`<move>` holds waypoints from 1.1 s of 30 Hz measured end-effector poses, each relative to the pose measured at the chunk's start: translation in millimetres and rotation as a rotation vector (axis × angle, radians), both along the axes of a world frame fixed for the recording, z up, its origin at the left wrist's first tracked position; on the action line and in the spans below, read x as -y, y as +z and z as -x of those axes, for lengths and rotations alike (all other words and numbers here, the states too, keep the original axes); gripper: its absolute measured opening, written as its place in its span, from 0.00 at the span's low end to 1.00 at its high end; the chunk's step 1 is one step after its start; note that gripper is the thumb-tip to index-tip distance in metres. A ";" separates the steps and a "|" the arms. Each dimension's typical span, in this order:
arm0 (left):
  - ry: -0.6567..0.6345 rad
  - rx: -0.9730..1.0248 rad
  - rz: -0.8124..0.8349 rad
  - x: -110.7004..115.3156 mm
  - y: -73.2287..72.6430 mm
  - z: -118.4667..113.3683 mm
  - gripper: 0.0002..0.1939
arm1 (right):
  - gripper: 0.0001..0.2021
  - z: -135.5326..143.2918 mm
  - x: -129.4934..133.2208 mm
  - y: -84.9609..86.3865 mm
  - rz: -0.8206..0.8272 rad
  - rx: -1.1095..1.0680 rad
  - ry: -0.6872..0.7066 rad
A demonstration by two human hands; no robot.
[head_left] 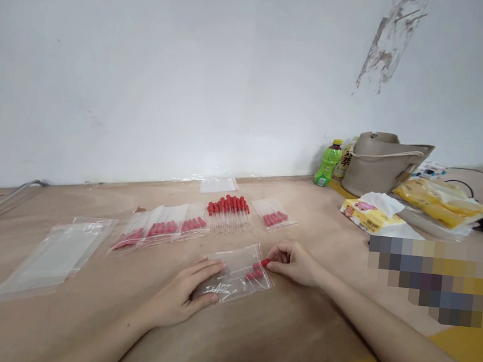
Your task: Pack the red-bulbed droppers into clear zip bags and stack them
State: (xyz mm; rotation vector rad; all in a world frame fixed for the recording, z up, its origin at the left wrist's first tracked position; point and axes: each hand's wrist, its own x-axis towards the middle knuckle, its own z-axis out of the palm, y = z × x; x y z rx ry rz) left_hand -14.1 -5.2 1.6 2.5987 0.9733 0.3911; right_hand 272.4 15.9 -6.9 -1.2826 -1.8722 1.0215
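Both hands work over one clear zip bag [236,274] lying near the front middle of the wooden desk [286,333]: the left hand [188,295] lies flat on the bag's closed end, fingers pressed together and pinning it down, while the right hand [293,263] pinches the red bulb of a dropper [265,262] at the bag's open mouth, thumb and forefinger closed on it. Several red-capped droppers already lie inside that bag, near its mouth. By size, the beige handbag [380,163] stands largest, at the back right of the desk against the wall. Just in front of it, toward the right edge, lies a yellow plastic package [440,203], and nearer the middle a yellow tissue pack [370,213] with a white sheet pulled up. A stack of empty clear bags [52,257] rests well apart toward the left edge. Between that stack and the middle, a row of filled bags [160,231] overlaps, each showing red caps. Behind the hands, a loose bunch of droppers [229,211] lies bare on the desk, red bulbs toward the wall, with another filled bag [273,214] just beside it on the right. A single empty bag [219,184] lies by the back edge. A green bottle [327,163] with a yellow cap stands just left of the handbag, touching a second bottle [346,157] half hidden behind it.
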 end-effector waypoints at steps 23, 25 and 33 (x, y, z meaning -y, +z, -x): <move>-0.024 0.016 -0.042 0.8 4.0 -3.4 0.24 | 0.05 16.8 7.8 -8.1 -0.168 0.070 -0.041; -0.024 0.018 -0.046 0.4 3.3 -3.2 0.24 | 0.08 18.3 8.1 -6.6 -0.242 0.105 -0.007; -0.024 0.021 -0.028 0.0 4.0 -3.1 0.25 | 0.12 16.4 9.5 -3.6 -0.139 -0.003 0.077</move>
